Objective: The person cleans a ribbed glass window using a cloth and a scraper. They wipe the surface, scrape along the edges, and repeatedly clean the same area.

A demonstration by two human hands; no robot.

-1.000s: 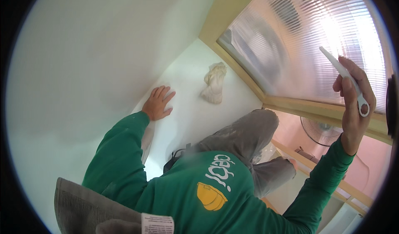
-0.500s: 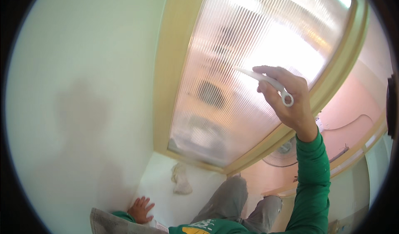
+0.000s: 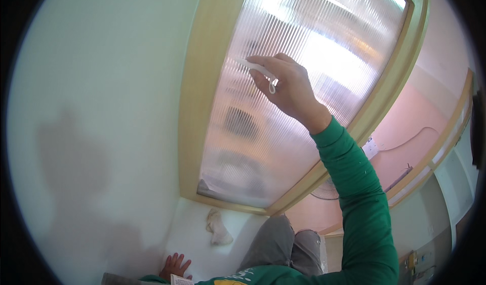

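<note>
My right hand (image 3: 291,85) is raised in front of a ribbed, translucent panel (image 3: 283,138) set in a pale wooden frame (image 3: 199,82). Between its thumb and fingers it pinches a slim white tapered tool with a ring end (image 3: 259,68). The tool's narrow tip points left, at the panel's left edge strip; whether it touches cannot be made out. Low down at the left, my left hand (image 3: 175,266) rests with fingers spread on the white ledge (image 3: 190,229), holding nothing. A crumpled whitish cloth (image 3: 218,228) lies on that ledge, up and right of the left hand.
A plain pale wall (image 3: 111,72) rises on the left, bearing my shadow. Beyond the frame at the right are a pink wall (image 3: 405,128), a round fan (image 3: 326,190) and a wooden-edged ledge (image 3: 412,184). My knees (image 3: 271,239) are below the panel.
My right hand has moved left and up across the panel with the white tool, bringing its tip close to the left frame. My left hand stays spread on the ledge. The view has shifted slightly.
</note>
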